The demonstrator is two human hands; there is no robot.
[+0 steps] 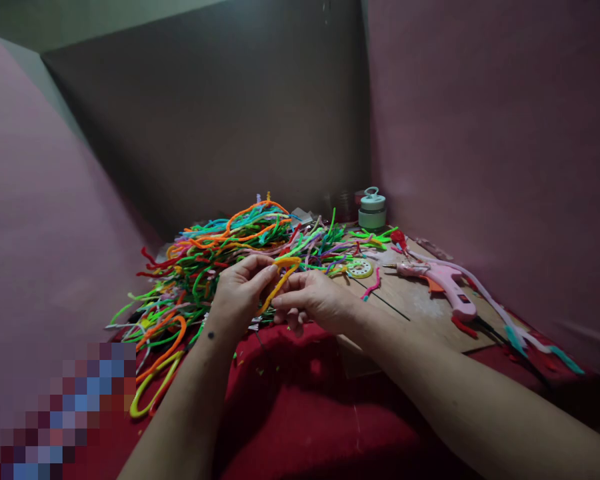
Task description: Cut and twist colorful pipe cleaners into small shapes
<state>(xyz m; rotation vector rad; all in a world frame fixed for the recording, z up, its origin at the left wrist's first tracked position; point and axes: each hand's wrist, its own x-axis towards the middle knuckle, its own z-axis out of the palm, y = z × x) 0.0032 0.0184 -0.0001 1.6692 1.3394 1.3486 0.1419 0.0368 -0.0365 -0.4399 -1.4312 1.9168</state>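
Left hand (pixel 236 288): pinching orange pipe cleaner (pixel 286 281)
Right hand (pixel 317 297): pinching its lower stretch
Glue gun (pixel 446 280): right of pipe cleaner

The held pipe cleaner (pixel 281 289) is yellow-orange, the stem pile (pixel 220 241) mixed orange, green, red and blue, the glue gun (pixel 447 281) pink with orange trigger (pixel 435 287), the cloth (pixel 290 407) dark red.

Red cloth (pixel 280 413) covers the work surface. Brown board (pixel 430 328) rests on the cloth, right side. Left: large tangled heap of multicoloured pipe cleaners (pixel 225 250); support beneath it hidden. On board: pink glue gun (pixel 447 283), round yellowish reel (pixel 369 270), thin dark rod (pixel 387 304). Small green scraps (pixel 235 357) scattered on cloth, near side. Lidded cup (pixel 373 217) stands at board's far end.
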